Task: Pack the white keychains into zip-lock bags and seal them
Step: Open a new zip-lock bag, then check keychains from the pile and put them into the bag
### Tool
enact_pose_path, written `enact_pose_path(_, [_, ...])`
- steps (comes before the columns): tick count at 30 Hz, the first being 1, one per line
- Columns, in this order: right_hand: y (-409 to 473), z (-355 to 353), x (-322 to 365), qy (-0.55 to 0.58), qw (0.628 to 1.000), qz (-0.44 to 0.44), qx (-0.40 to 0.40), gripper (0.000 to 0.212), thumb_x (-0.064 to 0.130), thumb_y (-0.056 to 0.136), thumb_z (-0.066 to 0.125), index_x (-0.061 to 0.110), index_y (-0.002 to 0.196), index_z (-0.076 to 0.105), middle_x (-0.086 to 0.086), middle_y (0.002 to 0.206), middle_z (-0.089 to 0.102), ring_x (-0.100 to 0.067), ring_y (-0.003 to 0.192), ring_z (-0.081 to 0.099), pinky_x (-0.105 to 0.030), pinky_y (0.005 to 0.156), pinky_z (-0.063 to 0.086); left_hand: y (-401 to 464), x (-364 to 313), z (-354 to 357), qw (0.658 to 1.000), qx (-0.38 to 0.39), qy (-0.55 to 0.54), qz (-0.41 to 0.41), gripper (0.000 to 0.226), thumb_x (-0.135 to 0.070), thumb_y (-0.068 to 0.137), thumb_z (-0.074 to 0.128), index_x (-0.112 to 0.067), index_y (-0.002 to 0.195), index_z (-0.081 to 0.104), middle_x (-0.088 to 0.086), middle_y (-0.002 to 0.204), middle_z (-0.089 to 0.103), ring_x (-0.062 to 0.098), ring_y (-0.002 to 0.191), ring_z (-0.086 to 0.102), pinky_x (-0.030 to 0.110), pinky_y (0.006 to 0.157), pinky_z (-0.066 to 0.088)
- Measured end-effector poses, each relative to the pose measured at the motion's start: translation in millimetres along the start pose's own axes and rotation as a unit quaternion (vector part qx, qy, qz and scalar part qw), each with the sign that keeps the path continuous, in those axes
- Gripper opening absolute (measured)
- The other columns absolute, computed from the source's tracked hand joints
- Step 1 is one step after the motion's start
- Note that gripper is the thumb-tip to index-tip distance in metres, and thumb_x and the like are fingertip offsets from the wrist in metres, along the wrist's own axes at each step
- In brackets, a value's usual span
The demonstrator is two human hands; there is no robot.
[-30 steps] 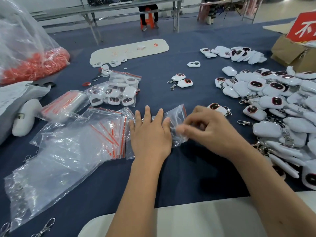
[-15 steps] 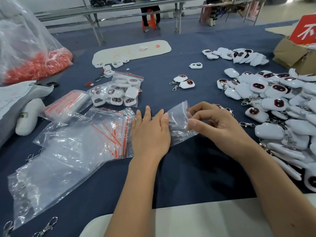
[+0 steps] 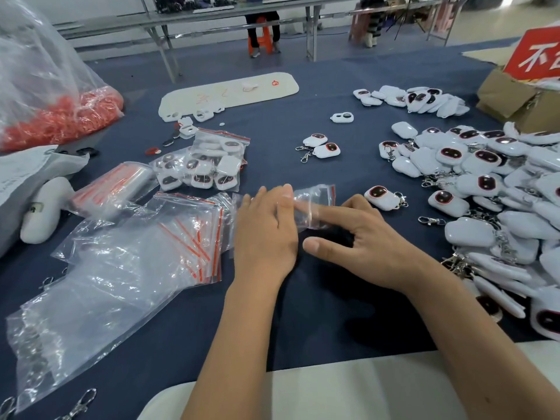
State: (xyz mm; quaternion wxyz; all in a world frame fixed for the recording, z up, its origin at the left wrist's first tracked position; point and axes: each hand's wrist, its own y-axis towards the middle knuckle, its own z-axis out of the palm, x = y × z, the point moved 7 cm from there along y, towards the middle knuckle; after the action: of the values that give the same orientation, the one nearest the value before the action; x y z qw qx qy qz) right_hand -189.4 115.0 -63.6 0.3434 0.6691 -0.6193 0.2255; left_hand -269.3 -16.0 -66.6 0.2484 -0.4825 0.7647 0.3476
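An empty zip-lock bag (image 3: 315, 204) is being worked open at the middle of the desk (image 3: 303, 313), just to the right of a loose stack of spare bags (image 3: 194, 228). The left hand (image 3: 265, 234) is laid flat on the near end of the bag, fingers straight and together, apparently so that the thin film is pinned down and kept from sliding. The right hand (image 3: 360, 241) is spread, with the forefinger pushed in under the clear film and the thumb held free below it; the mouth seems to be parted in this way so that a keychain can be slipped in. Whether the finger is truly inside the bag or only beneath it cannot be told.

No keychain is held by either hand. A single white keychain (image 3: 382, 197) is lying just to the right of the bag, close to the right hand, and it is judged to be the next one to go in. Farther to the right of the bag a large heap of keychains (image 3: 491, 171) is kept within easy reach, while filled bags (image 3: 209, 165) are set aside beyond the spare bags, away from the unpacked stock. Two more keychains (image 3: 321, 145) are lying beyond the bag.
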Motion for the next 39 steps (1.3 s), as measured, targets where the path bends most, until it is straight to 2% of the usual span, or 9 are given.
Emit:
enact_pose_path(3, [-1, -9, -12, 0.021, 0.999, 0.025, -0.02, 0.053, 0.075, 0.082, 0.055, 0.083, 0.132, 0.037, 0.056, 0.102, 0.05, -0.001, 0.118, 0.042, -0.029, 0.115, 0.027, -2, 13, 0, 0.995, 0.034, 0.068, -0.065, 0.057, -0.049, 0.11, 0.017, -0.028, 0.154, 0.047, 0.007, 0.164, 0.039, 0.026, 0.158, 0.016, 0.038, 0.127, 0.003])
enact_pose_path(8, [-7, -35, -23, 0.086, 0.98, 0.051, -0.169, 0.05, 0.058, 0.099, 0.048, 0.023, 0.09, 0.083, 0.014, 0.087, 0.078, -0.012, 0.096, 0.06, -0.022, 0.09, 0.043, -4, 24, 3, 0.975, 0.102, 0.141, -0.139, 0.071, -0.065, 0.101, 0.004, -0.038, 0.159, 0.035, 0.0, 0.173, 0.014, 0.025, 0.161, -0.003, 0.047, 0.127, -0.002])
enact_pose_path(12, [-21, -66, -26, -0.133, 0.91, 0.092, -0.383, 0.031, 0.038, 0.1, 0.059, 0.016, 0.088, 0.077, 0.002, 0.083, 0.075, -0.029, 0.094, 0.057, -0.036, 0.082, 0.042, -4, -5, -29, 0.992, -0.11, 0.052, -0.032, 0.048, -0.041, 0.11, 0.031, -0.026, 0.077, 0.063, 0.015, 0.109, 0.071, 0.042, 0.115, 0.057, 0.051, 0.1, 0.044])
enact_pose_path(14, [-17, -63, -38, -0.228, 0.898, 0.181, -0.33, 0.027, 0.031, 0.101, 0.062, 0.019, 0.123, 0.073, -0.007, 0.116, 0.072, -0.036, 0.116, 0.049, -0.043, 0.096, 0.038, -7, -13, -43, 0.981, -0.19, 0.037, 0.018, 0.038, -0.031, 0.105, 0.045, -0.024, 0.068, 0.049, -0.001, 0.079, 0.06, 0.028, 0.083, 0.055, 0.039, 0.075, 0.04])
enact_pose_path(17, [-14, -48, -57, -0.254, 0.909, 0.258, -0.209, 0.044, 0.027, 0.102, 0.062, 0.027, 0.147, 0.058, -0.004, 0.142, 0.058, -0.036, 0.133, 0.04, -0.051, 0.108, 0.031, 1, -1, -25, 0.996, -0.091, 0.022, -0.016, 0.011, -0.019, 0.095, 0.062, -0.021, 0.085, 0.067, -0.004, 0.097, 0.063, 0.019, 0.088, 0.059, 0.032, 0.08, 0.045])
enact_pose_path(23, [-11, -52, -49, -0.157, 0.928, 0.189, -0.279, 0.044, 0.013, 0.096, 0.072, 0.015, 0.139, 0.063, -0.014, 0.123, 0.06, -0.034, 0.114, 0.057, -0.035, 0.101, 0.039, -4, 11, -13, 0.991, -0.057, 0.086, -0.085, 0.012, -0.017, 0.092, 0.064, -0.017, 0.098, 0.074, 0.001, 0.107, 0.055, 0.017, 0.096, 0.054, 0.02, 0.081, 0.033])
enact_pose_path(27, [-14, -57, -46, 0.071, 0.922, 0.107, -0.366, 0.021, 0.019, 0.1, 0.068, 0.007, 0.083, 0.065, -0.001, 0.068, 0.069, -0.02, 0.064, 0.064, -0.029, 0.066, 0.047, -7, 4, -20, 0.991, -0.107, 0.036, -0.075, 0.015, -0.022, 0.094, 0.065, -0.013, 0.103, 0.072, 0.004, 0.109, 0.06, 0.021, 0.101, 0.058, 0.023, 0.085, 0.036])
enact_pose_path(32, [2, -21, -19, 0.395, 0.899, 0.039, -0.187, 0.008, 0.015, 0.102, 0.064, 0.008, 0.107, 0.063, -0.016, 0.087, 0.077, -0.026, 0.057, 0.068, -0.031, 0.059, 0.057, -1, -21, -14, 0.972, -0.08, -0.22, 0.014, 0.01, -0.014, 0.096, 0.068, -0.014, 0.091, 0.076, -0.003, 0.084, 0.074, 0.015, 0.077, 0.068, 0.029, 0.073, 0.055])
enact_pose_path(39, [9, 7, -4, 0.386, 0.92, 0.039, -0.057, 0.018, 0.017, 0.103, 0.065, 0.007, 0.115, 0.055, -0.02, 0.084, 0.076, -0.039, 0.059, 0.074, -0.036, 0.054, 0.06, 0, -16, 7, 0.907, 0.067, -0.411, -0.064, 0.018, -0.019, 0.097, 0.068, -0.011, 0.085, 0.077, 0.004, 0.076, 0.07, 0.015, 0.065, 0.061, 0.024, 0.056, 0.05])
